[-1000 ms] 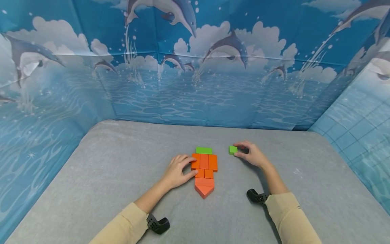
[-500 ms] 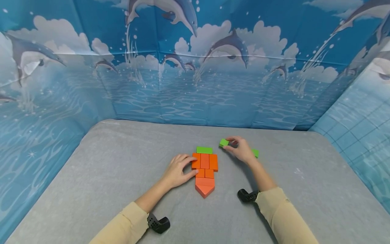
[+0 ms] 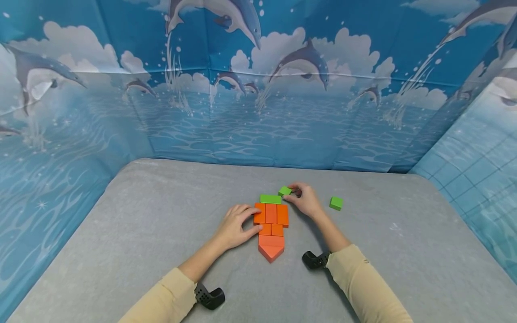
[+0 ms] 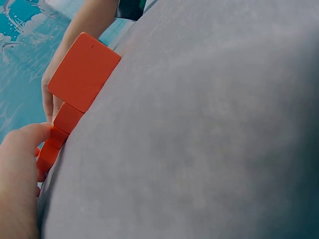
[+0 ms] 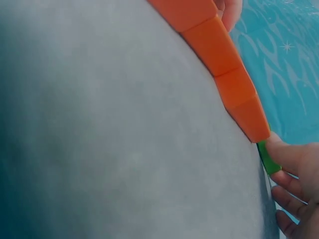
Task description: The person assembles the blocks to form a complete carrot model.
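A flat arrangement of orange blocks [image 3: 271,214] lies on the grey cloth, with a pointed block [image 3: 271,248] at its near end. Across its far end sits a long green block [image 3: 270,198]. My left hand [image 3: 236,226] rests at the left side, thumb and fingertips touching the orange blocks; the left wrist view shows the thumb against a small orange block [image 4: 59,138]. Between right thumb and fingers I pinch a small green block [image 3: 285,191], just right of the long green one. My right hand [image 3: 305,200] partly covers it. In the right wrist view, fingers partly hide a green block [image 5: 269,158].
Another small green block [image 3: 336,203] lies apart on the right, beyond the right forearm. The grey cloth surface [image 3: 141,224] ends at a dolphin-printed curtain [image 3: 258,130] behind and at both sides. Black wrist devices [image 3: 210,298] stick out near each sleeve.
My right hand has carried the small green block leftward, up to the long green block. The other small green block has come into view behind it. My left hand has stayed put.
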The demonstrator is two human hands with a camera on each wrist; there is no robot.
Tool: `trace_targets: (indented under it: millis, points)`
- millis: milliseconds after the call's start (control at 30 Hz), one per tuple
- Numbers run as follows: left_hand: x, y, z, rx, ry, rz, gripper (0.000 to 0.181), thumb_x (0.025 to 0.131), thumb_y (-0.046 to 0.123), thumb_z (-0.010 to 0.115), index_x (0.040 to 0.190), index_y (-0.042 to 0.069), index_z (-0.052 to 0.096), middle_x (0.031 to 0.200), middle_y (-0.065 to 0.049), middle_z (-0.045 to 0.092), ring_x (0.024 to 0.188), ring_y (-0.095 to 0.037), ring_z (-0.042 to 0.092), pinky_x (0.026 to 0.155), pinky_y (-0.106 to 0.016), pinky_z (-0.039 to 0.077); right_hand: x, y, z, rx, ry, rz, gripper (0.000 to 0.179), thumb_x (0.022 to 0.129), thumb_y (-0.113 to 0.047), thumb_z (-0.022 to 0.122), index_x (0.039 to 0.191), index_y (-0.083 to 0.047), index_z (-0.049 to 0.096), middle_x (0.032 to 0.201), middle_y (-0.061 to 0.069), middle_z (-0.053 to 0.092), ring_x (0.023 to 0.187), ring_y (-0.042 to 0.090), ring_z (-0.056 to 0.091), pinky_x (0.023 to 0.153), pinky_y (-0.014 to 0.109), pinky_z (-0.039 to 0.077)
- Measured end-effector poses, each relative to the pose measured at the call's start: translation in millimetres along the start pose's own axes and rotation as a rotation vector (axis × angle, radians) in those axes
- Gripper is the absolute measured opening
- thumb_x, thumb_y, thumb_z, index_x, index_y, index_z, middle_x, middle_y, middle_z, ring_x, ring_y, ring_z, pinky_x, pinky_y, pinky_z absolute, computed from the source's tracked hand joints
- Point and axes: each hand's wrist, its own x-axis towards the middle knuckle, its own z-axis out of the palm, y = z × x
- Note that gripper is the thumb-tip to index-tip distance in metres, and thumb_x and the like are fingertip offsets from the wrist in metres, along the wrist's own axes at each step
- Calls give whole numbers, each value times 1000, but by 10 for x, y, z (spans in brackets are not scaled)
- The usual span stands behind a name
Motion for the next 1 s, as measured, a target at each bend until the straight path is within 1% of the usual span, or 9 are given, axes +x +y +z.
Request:
trace_targets:
  millis: [100, 233, 467, 667, 900, 1000]
  points:
    - [-2, -3, -6, -2, -2, -2, 43, 84, 41, 61, 119, 16, 59, 112, -2, 56, 106, -19, 47, 97, -42, 34, 3, 3, 21, -3, 3, 5, 37, 81, -18, 70, 111, 2, 61, 104, 19, 59, 93, 32, 54, 81, 43, 45]
    - [-2, 3, -18, -1, -13, -12, 44, 85, 43, 60, 120, 17, 59, 113, -2, 56, 107, -19, 47, 98, -42, 34, 12, 18, 42, 10, 5, -7, 37, 80, -17, 71, 110, 2, 62, 102, 19, 60, 92, 31, 54, 81, 43, 45]
    - [-6, 3, -13, -3, -16, -13, 44, 85, 43, 60, 120, 16, 59, 112, -2, 56, 107, -19, 47, 97, -42, 34, 1, 26, 37, 25, -17, 0, 37, 79, -18, 71, 110, 1, 62, 101, 17, 61, 94, 31, 54, 82, 43, 44]
    - [-3, 6, -13, -3, -3, -4, 43, 85, 42, 60, 120, 16, 59, 112, -2, 56, 107, -19, 47, 97, -43, 34, -3, 26, 28, 17, -22, -9, 37, 79, -18, 72, 110, 0, 62, 101, 16, 61, 94, 30, 54, 82, 44, 44]
    - [-5, 13, -13, -7, 16, 16, 42, 84, 40, 62, 118, 15, 60, 110, -3, 57, 104, -20, 48, 95, -43, 35, -14, 17, 24, 27, -31, 1, 37, 79, -17, 71, 111, -1, 62, 101, 16, 60, 95, 30, 53, 83, 44, 43]
    - [-6, 13, -7, 1, 18, 18, 42, 84, 40, 62, 118, 15, 60, 110, -3, 57, 104, -20, 48, 95, -43, 35, -15, 31, 9, 36, -37, -15, 38, 80, -18, 71, 112, 0, 61, 102, 17, 60, 95, 31, 53, 84, 44, 43]
